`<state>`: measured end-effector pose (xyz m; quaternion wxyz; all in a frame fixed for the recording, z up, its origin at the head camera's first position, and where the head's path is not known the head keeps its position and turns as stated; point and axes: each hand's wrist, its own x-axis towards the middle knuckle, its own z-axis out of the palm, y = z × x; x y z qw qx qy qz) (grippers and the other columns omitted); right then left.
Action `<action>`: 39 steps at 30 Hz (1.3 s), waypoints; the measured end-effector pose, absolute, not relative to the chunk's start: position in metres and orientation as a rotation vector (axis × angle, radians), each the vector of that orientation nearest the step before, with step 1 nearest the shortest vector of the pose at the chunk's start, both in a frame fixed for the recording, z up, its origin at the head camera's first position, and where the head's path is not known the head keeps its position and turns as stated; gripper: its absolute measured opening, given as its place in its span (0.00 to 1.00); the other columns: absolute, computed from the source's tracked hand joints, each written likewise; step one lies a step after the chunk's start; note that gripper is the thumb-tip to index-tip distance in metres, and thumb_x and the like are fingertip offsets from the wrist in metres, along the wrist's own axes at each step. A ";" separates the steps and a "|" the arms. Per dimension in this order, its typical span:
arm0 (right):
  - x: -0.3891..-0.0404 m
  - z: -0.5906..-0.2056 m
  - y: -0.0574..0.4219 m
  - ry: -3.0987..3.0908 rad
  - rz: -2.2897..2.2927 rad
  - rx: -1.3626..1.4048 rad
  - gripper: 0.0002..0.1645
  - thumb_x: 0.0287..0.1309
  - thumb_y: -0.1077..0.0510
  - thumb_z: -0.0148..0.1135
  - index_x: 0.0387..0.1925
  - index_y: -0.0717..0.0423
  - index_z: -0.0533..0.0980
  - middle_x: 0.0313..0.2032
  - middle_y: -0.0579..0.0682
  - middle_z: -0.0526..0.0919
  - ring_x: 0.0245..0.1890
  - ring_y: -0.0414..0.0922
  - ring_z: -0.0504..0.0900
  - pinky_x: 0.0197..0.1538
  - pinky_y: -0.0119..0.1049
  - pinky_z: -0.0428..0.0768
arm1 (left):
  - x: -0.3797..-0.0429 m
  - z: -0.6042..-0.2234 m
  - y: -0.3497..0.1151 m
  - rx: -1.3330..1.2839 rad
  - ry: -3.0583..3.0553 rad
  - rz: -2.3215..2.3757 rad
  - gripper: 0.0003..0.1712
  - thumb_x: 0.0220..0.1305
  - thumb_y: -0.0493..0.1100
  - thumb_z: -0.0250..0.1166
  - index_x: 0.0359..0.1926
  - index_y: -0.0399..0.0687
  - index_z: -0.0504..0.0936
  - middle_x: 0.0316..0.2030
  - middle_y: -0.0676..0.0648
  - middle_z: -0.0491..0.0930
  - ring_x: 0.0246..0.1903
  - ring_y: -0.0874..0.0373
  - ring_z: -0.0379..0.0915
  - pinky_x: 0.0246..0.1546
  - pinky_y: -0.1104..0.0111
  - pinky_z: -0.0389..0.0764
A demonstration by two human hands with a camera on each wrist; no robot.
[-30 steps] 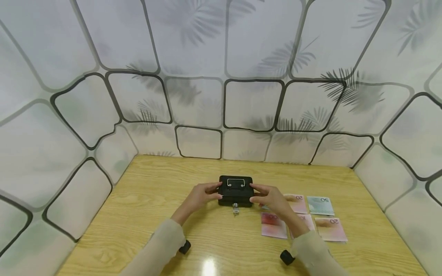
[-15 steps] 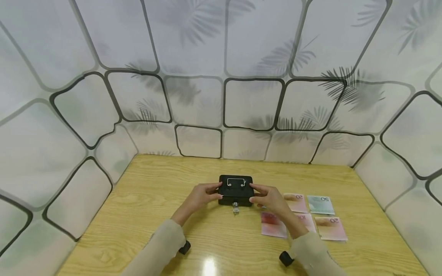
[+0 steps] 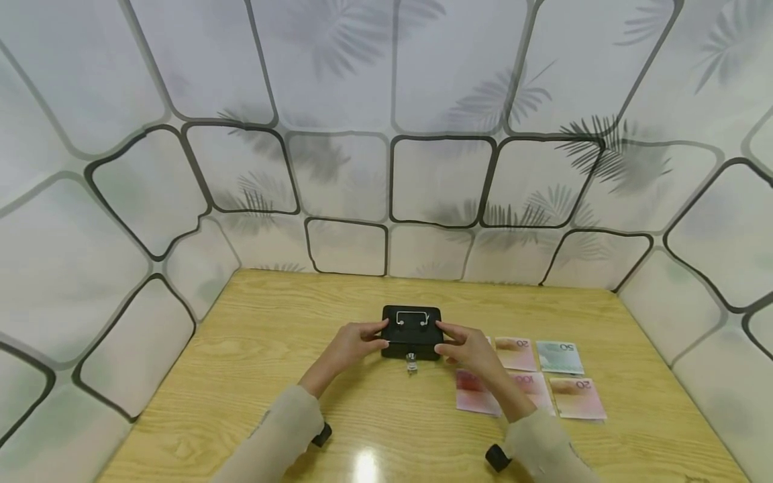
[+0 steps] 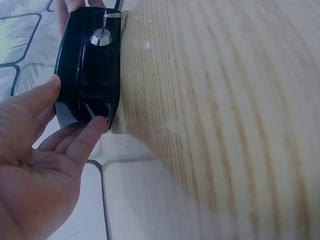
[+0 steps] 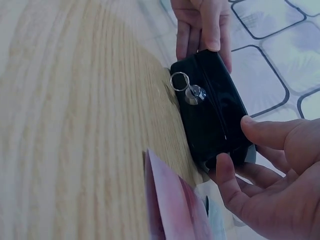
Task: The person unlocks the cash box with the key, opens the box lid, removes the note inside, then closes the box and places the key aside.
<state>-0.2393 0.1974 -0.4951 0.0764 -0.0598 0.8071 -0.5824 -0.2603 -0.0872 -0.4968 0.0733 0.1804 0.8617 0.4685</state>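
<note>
A small black cash box [image 3: 412, 333] stands on the wooden table, its lid down. A wire handle [image 3: 412, 318] lies on the lid, and a key with a ring sits in the front lock [image 4: 101, 38]. At the box's left end my left hand [image 3: 352, 343] holds it, thumb at the lid's front edge and fingers along the side. My right hand [image 3: 474, 345] grips the opposite end the same way. The right wrist view shows its thumb on the lid edge and fingers [image 5: 226, 175] against the end wall.
Several banknotes lie right of the box: a red one [image 3: 474, 396], pink ones marked 20 [image 3: 576, 399] and 100, and a green 50 [image 3: 559, 357]. My right forearm passes over some of them. Patterned fabric walls [image 3: 356, 248] enclose the table's back and sides.
My right forearm has shifted slightly left, uncovering more of the 100 note. Both hands keep their hold, and the cash box has stayed in place.
</note>
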 end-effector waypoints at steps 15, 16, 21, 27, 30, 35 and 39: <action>-0.226 -0.494 0.186 2.644 -1.720 -0.132 0.28 0.65 0.63 0.69 0.65 0.65 0.76 0.61 0.67 0.79 0.42 0.54 0.88 0.34 0.34 0.83 | -0.260 -0.500 -0.087 0.539 2.589 1.407 0.31 0.70 0.46 0.69 0.71 0.47 0.75 0.66 0.40 0.75 0.62 0.46 0.77 0.56 0.54 0.80; -0.225 -0.494 0.185 2.678 -1.728 -0.119 0.27 0.65 0.64 0.69 0.64 0.67 0.77 0.58 0.67 0.82 0.43 0.55 0.88 0.34 0.33 0.83 | -0.260 -0.500 -0.087 0.540 2.586 1.410 0.31 0.70 0.46 0.69 0.71 0.47 0.75 0.66 0.40 0.75 0.62 0.46 0.77 0.56 0.54 0.80; -0.214 -0.488 0.176 2.733 -1.876 0.052 0.18 0.65 0.64 0.69 0.52 0.72 0.79 0.39 0.61 0.87 0.34 0.56 0.87 0.32 0.35 0.84 | -0.260 -0.499 -0.087 0.535 2.580 1.423 0.31 0.70 0.46 0.69 0.71 0.47 0.75 0.67 0.40 0.75 0.62 0.45 0.76 0.55 0.54 0.81; -0.202 -0.490 0.164 2.613 -1.957 0.178 0.15 0.67 0.62 0.68 0.47 0.70 0.76 0.31 0.61 0.84 0.23 0.51 0.85 0.27 0.36 0.84 | -0.260 -0.499 -0.087 0.527 2.584 1.421 0.31 0.70 0.47 0.69 0.71 0.48 0.75 0.67 0.40 0.75 0.62 0.45 0.76 0.55 0.54 0.81; -0.198 -0.497 0.157 2.512 -1.972 0.181 0.13 0.68 0.62 0.67 0.45 0.70 0.76 0.29 0.61 0.84 0.19 0.47 0.83 0.24 0.35 0.83 | -0.260 -0.499 -0.087 0.513 2.578 1.427 0.31 0.70 0.47 0.69 0.71 0.48 0.75 0.67 0.40 0.75 0.62 0.45 0.76 0.55 0.55 0.81; -0.195 -0.507 0.146 2.344 -2.005 0.173 0.12 0.70 0.62 0.64 0.43 0.70 0.77 0.23 0.57 0.82 0.16 0.43 0.79 0.21 0.35 0.81 | -0.259 -0.498 -0.087 0.508 2.576 1.434 0.30 0.70 0.47 0.69 0.71 0.48 0.76 0.66 0.40 0.75 0.62 0.45 0.76 0.55 0.55 0.81; -0.194 -0.511 0.139 2.295 -1.995 0.151 0.15 0.71 0.60 0.63 0.45 0.73 0.76 0.24 0.57 0.83 0.16 0.44 0.80 0.21 0.39 0.83 | -0.259 -0.498 -0.087 0.519 2.585 1.436 0.30 0.70 0.46 0.70 0.70 0.47 0.76 0.66 0.39 0.75 0.62 0.45 0.76 0.56 0.54 0.81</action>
